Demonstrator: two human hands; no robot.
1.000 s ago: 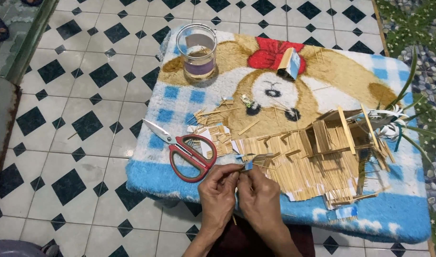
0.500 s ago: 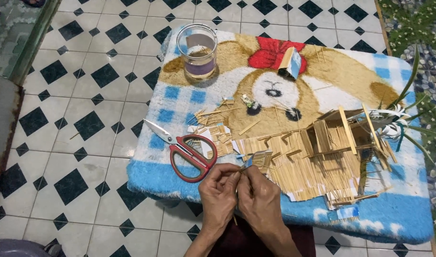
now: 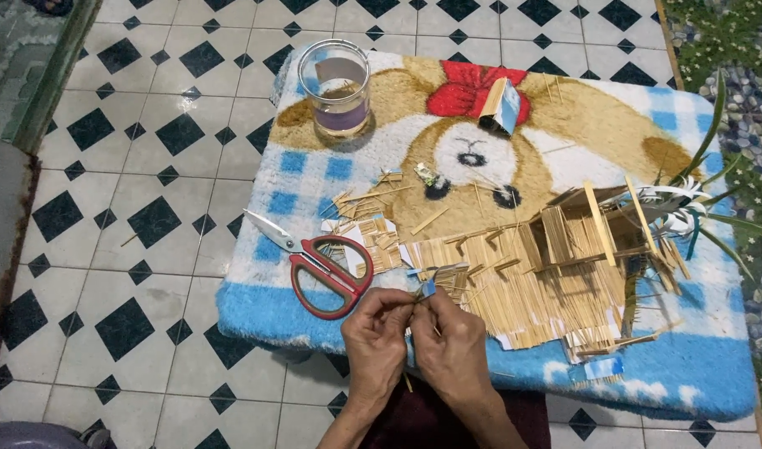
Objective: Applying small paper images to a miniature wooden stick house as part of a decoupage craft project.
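Observation:
My left hand (image 3: 373, 337) and my right hand (image 3: 452, 341) are pressed together at the near edge of a blue fluffy mat (image 3: 256, 303). Both pinch thin wooden sticks (image 3: 420, 293) with a small blue bit at the fingertips. Just beyond them lies a flat panel of glued sticks (image 3: 522, 299) joined to a small stick house (image 3: 581, 233). Red-handled scissors (image 3: 323, 270) lie on the mat left of my hands, blades pointing away to the left.
A glass jar (image 3: 337, 87) stands at the mat's far left corner. A small blue and white box (image 3: 502, 104) lies on the red bow print. Loose stick scraps (image 3: 368, 220) are scattered mid-mat. Checkered floor tiles (image 3: 148, 216) lie left; plant leaves (image 3: 714, 208) reach in at right.
My hands stay together at the mat's near edge, with the fingers shifting slightly on the sticks. The view has drifted a little; nothing else has moved.

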